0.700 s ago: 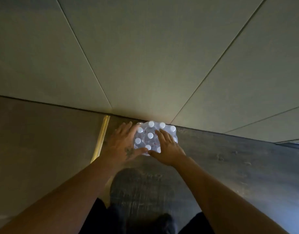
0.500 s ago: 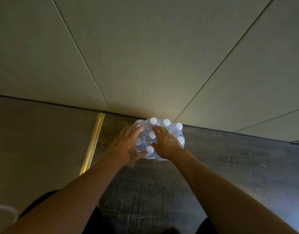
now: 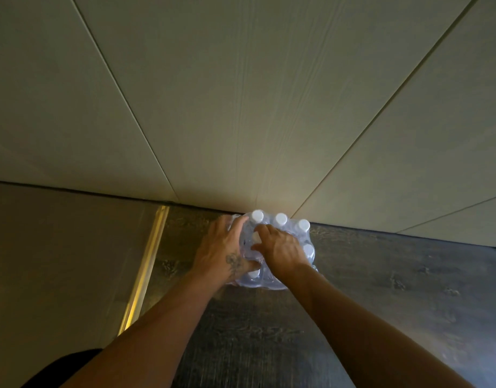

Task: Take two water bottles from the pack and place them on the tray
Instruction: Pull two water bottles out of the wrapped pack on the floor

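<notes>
A shrink-wrapped pack of water bottles (image 3: pixel 305 236) with white caps stands on the dark wood floor against the pale wall. My left hand (image 3: pixel 223 252) lies on the pack's left side, fingers spread over the plastic and thumb pressed into the wrap. My right hand (image 3: pixel 281 250) rests on top of the pack's middle, fingers curled down among the caps and pressing into the film. Both hands hide most of the bottles; three caps show along the wall side. No tray is in view.
A pale panelled wall (image 3: pixel 241 107) rises right behind the pack. A brass threshold strip (image 3: pixel 146 270) runs along the floor on the left, with a lighter floor (image 3: pixel 59 261) beyond it. Dark wood floor (image 3: pixel 395 289) stretches to the right.
The view has drawn closer to the pack. Both hands have pressed further onto its top, and my right fingers now dig in between the caps.
</notes>
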`<state>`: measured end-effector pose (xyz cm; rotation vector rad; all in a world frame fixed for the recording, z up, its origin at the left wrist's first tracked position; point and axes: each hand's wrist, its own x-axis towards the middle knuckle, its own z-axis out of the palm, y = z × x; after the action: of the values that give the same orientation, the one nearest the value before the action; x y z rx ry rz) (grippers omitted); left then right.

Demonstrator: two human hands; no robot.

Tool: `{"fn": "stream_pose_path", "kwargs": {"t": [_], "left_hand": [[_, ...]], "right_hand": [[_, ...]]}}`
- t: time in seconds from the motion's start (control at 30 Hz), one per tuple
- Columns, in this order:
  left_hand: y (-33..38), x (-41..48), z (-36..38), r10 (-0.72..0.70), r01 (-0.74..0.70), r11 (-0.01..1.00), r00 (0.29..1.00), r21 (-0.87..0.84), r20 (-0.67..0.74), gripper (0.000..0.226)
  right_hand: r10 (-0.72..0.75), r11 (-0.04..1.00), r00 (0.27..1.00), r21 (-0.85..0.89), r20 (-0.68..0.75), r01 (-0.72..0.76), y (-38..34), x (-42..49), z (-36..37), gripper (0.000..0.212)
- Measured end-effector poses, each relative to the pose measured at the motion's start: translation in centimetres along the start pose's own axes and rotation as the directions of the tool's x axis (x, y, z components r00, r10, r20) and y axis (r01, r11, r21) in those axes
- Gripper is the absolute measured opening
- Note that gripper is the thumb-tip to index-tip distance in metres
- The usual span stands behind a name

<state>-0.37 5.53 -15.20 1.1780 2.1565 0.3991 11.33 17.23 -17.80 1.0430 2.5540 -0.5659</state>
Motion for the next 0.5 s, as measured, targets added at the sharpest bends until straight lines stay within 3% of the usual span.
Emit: {"fn": "stream_pose_path", "kwargs": {"t": [0.1, 0.3, 0.5], "left_hand": [[-0.2, 1.0, 0.1, 0.035, -0.038, 0.997, 0.999, -0.063, -0.038, 0.12], [0.3, 2.1, 0.6, 0.094, -0.126, 0.946, 0.989, -0.3, -0.117, 0.126], [1.3, 2.3, 0.5, 0.114, -0.15, 0.917, 0.987, -0.37, -0.116, 0.088]], "right_hand": [[-0.079, 0.997, 0.985, 0.008, -0.153, 0.081, 0.1, -1.9, -3.3, 0.043], [-0.137, 0.977, 0.941, 0.117, -0.309, 0.181, -0.1, -6.9, -13.1, 0.033], [-0.105, 0.963, 0.932, 0.197, -0.346, 0.181, -1.9, -10.1, -19.0, 0.04]]}}
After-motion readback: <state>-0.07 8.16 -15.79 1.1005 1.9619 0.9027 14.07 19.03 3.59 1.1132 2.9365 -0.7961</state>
